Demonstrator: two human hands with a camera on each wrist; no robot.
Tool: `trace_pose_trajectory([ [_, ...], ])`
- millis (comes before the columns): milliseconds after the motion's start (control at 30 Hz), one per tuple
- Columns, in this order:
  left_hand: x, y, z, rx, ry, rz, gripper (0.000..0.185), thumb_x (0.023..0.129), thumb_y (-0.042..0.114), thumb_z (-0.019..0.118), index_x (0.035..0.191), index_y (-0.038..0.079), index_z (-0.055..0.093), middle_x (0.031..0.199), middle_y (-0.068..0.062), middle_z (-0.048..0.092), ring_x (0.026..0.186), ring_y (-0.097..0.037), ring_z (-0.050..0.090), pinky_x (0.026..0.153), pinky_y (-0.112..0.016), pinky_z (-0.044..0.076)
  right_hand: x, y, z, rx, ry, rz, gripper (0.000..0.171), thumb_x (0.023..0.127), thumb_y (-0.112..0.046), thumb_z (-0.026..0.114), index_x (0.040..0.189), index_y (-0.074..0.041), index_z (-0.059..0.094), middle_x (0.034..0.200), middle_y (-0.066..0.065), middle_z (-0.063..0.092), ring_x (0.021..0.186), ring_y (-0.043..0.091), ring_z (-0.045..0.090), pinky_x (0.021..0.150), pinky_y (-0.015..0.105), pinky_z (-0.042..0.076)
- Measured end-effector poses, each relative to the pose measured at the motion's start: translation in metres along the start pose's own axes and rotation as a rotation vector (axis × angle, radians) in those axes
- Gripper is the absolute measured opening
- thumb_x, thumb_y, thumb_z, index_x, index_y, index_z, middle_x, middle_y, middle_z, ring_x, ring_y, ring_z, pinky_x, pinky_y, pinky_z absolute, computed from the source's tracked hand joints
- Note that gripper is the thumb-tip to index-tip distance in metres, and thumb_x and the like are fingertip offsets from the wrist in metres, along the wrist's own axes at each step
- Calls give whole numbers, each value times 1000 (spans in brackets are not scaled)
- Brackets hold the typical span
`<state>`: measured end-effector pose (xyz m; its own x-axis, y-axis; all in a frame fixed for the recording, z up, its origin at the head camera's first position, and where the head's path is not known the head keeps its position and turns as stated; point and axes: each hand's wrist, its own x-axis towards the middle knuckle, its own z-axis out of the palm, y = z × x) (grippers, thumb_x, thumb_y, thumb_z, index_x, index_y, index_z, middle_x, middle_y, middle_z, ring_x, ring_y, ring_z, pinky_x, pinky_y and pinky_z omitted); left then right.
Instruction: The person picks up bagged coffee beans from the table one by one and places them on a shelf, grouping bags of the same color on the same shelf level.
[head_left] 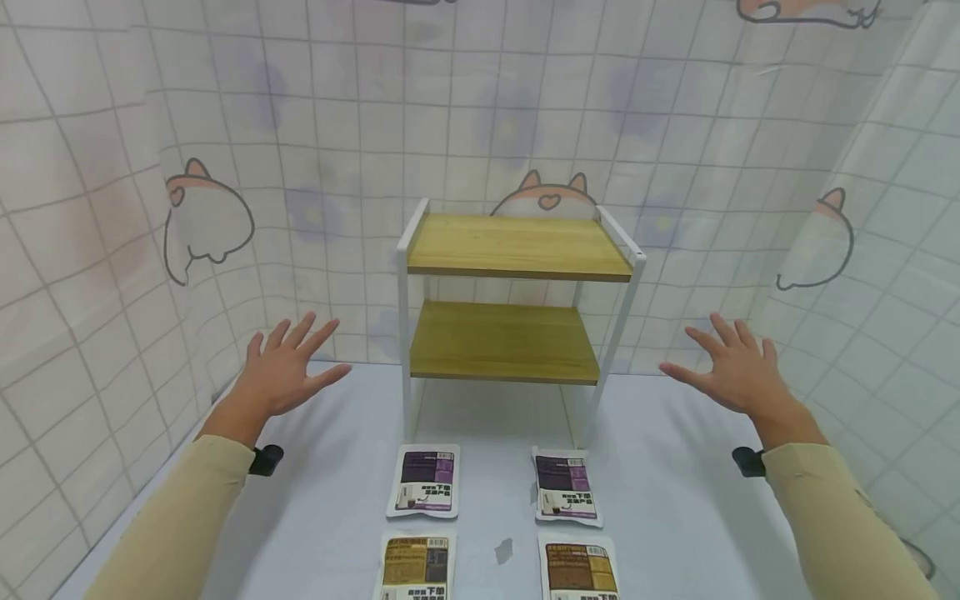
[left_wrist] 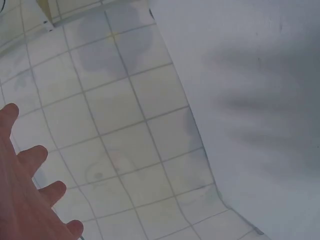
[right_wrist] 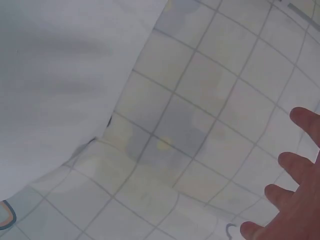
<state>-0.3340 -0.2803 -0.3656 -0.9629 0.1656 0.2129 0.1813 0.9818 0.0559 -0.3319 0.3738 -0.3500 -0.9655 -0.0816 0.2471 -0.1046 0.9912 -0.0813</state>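
My left hand is held over the left side of the white table, fingers spread and nothing in it. On the right side my right hand mirrors it, also spread and holding nothing. Between them stands a two-tier shelf with wooden boards and a white frame. In front of it lie two flat white pouches with purple labels, a left one and a right one. Nearer to me are a yellow-brown labelled pouch and a brown-orange one, both cut off by the frame's lower edge.
The white table ends at a tile-patterned curtain with cartoon animals, which surrounds it at the back and both sides. A small grey patch shows on the tabletop between the nearer pouches. The shelf's lower board sits above the table.
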Motion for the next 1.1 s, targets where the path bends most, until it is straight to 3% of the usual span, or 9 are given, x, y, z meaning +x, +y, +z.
trace_pose_trajectory([
  [167, 1, 4, 2, -31, 13, 11, 89, 95, 77, 40, 165, 27, 15, 172, -20, 8, 153, -55, 9, 119, -76, 2, -3, -1, 0, 3, 27, -17, 99, 88, -80, 50, 158, -12, 36, 167, 30, 13, 151, 59, 8, 111, 83, 5],
  [367, 0, 12, 6, -44, 61, 40, 88, 97, 74, 41, 165, 25, 16, 171, -20, 13, 154, -53, 13, 118, -75, 11, -12, -10, 8, -19, 100, -69, 91, 90, -74, 55, 154, -10, 43, 165, 29, 22, 148, 59, 18, 113, 80, 17],
  [700, -8, 33, 21, -203, 174, 64, 80, 100, 59, 52, 164, 20, 23, 169, -19, 24, 153, -49, 23, 120, -70, 20, -37, -35, 21, 132, 127, -70, 87, 90, -69, 61, 153, -11, 45, 166, 25, 23, 153, 51, 15, 109, 82, 21],
  [1100, -13, 69, 26, -388, 240, 78, 74, 101, 50, 57, 161, 16, 32, 166, -16, 33, 152, -41, 31, 121, -62, 27, -59, -61, 38, 275, 171, -78, 75, 92, -59, 65, 150, -13, 50, 166, 21, 28, 150, 49, 26, 106, 81, 28],
])
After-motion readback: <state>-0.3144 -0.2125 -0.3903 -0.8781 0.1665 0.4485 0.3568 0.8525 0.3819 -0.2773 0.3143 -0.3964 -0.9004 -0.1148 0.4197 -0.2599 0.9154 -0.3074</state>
